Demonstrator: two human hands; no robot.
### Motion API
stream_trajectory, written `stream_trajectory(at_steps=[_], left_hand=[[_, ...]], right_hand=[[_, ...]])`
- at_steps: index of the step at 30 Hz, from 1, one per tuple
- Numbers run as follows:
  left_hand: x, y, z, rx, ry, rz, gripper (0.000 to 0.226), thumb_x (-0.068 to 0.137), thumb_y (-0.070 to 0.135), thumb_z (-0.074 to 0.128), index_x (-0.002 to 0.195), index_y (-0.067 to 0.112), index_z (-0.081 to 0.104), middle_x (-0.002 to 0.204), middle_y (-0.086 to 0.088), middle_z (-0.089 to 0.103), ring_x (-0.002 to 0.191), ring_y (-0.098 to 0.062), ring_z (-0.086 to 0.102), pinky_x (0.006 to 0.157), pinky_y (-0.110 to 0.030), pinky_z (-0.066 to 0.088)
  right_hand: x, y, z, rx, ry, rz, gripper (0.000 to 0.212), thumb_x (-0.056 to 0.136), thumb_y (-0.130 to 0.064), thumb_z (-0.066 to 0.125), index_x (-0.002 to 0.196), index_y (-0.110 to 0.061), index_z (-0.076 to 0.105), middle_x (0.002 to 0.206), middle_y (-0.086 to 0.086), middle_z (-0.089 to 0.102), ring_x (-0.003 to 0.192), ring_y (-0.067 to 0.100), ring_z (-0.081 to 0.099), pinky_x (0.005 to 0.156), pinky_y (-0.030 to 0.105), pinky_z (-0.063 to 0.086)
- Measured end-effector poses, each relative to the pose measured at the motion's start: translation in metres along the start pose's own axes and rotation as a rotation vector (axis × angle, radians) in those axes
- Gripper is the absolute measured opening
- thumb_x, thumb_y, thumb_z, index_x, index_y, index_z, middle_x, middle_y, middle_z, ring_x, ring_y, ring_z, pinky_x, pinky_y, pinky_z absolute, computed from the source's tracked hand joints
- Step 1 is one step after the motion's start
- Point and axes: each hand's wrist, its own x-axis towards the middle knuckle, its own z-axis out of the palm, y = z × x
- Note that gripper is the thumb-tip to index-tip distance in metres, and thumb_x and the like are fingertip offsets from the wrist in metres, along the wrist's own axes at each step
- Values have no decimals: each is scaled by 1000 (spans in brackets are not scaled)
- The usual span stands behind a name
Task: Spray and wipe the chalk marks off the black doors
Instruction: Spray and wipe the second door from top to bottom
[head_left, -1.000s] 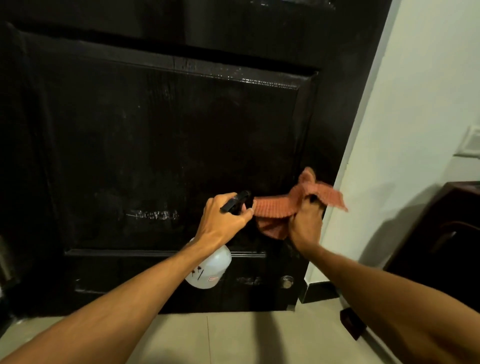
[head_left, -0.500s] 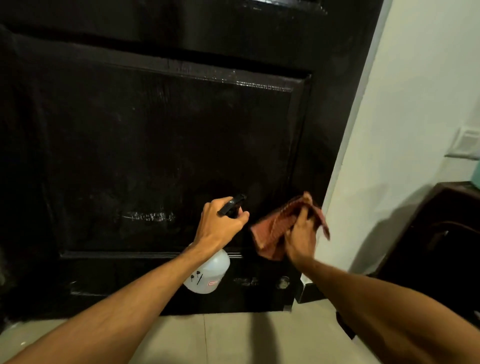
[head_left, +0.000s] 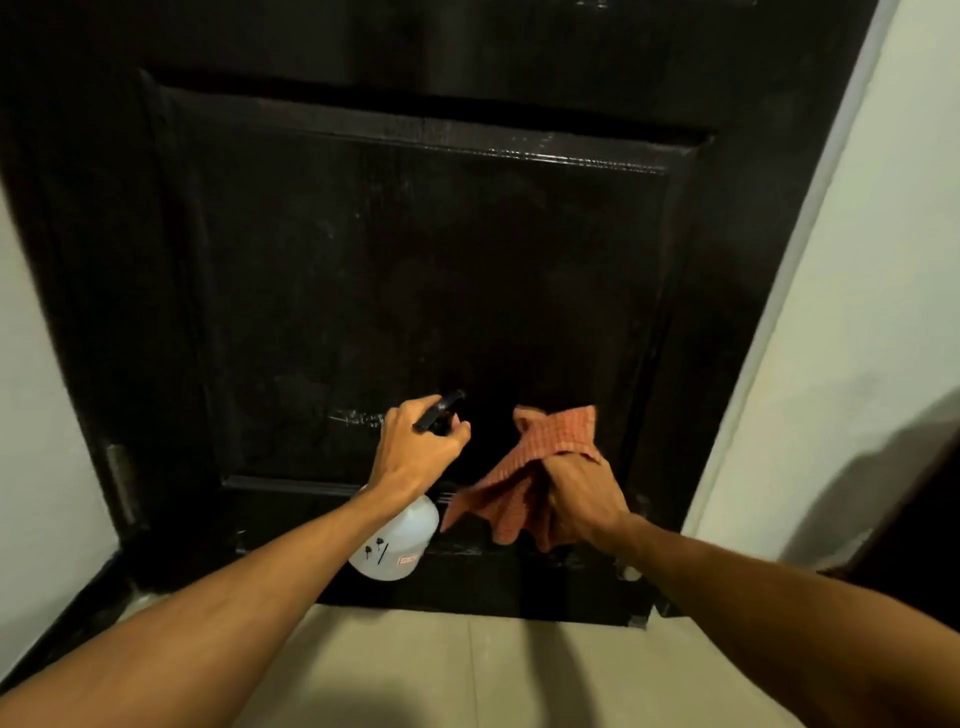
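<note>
Left hand (head_left: 415, 452) grips the light plastic spray bottle (head_left: 397, 540) by its neck; right hand (head_left: 579, 493) bunches the limp orange cloth (head_left: 540, 457).

Body in view: two arms only. Left forearm (head_left: 234, 608) and right forearm (head_left: 779, 597) bare to the frame edge. Left grip (head_left: 415, 449) and right grip (head_left: 582, 493) also bare, knuckles and tendons showing.

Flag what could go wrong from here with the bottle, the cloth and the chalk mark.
1. The left hand grips the spray bottle with its nozzle seemingly aimed right of the chalk mark, so spray may miss it.
2. The right hand holds the cloth bunched, corners dangling; a wipe may smear rather than lift.
3. Faint streaks higher on the door could be overlooked.
</note>
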Motion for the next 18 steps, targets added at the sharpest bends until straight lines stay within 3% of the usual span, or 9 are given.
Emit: stream_trajectory(at_steps=[2,5,7,9,12,14,15,16,18], left_hand=[[0,-10,-15,20,29,-28,20,91,26,76,74,21,67,63,-2,67,54,-17,67,53,-47,60],[3,-23,-38,40,76,-37,19,91,26,75,74,22,67,65,-4,67,57,-21,68,53,-47,60],[2,-31,-52,58,108,-50,19,91,26,74,74,22,67,66,-4,67,59,-20,68,54,-45,60],[-2,-40,-65,78,130,-76,21,91,26,74,72,24,65,66,-1,67,60,-18,67,57,-42,59],[-10,-53,-79,92,126,-167,21,90,30,75,71,25,68,67,-2,69,60,-20,67,59,-45,61],[-15,-59,-88,100,121,-211,21,89,33,77,71,23,70,66,-3,70,62,-22,69,60,-46,63],[-16,-62,-92,106,129,-218,22,88,33,77,70,23,69,66,-2,69,63,-22,69,61,-47,63],[-16,-64,-97,115,140,-218,24,87,33,78,68,23,67,66,0,68,64,-21,69,62,-46,63],[-17,-70,-107,137,163,-218,24,87,33,79,69,25,65,66,3,66,64,-19,69,61,-45,63]], right_hand=[[16,-12,0,-74,-16,-39,62,84,3,51,145,-7,50,151,12,48,139,31,45,115,30,32],[57,-48,-10,44,255,-57,65,83,4,54,147,-1,48,148,10,52,137,30,46,119,24,27],[76,-68,-8,-1,381,-32,56,83,6,59,139,3,53,134,22,60,120,43,57,106,46,46],[74,-78,3,-38,306,-32,53,92,-5,55,145,-7,50,133,19,59,117,40,59,101,54,49],[52,-88,27,-14,64,-246,49,101,-35,39,149,-38,47,142,-12,56,127,6,56,115,38,42],[49,-104,26,-17,6,-407,60,89,-31,29,144,-42,51,147,-25,47,138,-5,41,121,24,28],[53,-111,22,71,6,-368,58,86,-25,33,138,-38,57,141,-27,50,134,-9,42,117,17,28],[62,-118,18,175,55,-290,51,86,-15,42,131,-30,63,134,-22,56,128,-8,48,112,15,32],[89,-141,10,180,247,-185,37,84,5,58,118,-6,67,120,5,67,116,20,63,98,31,43]])
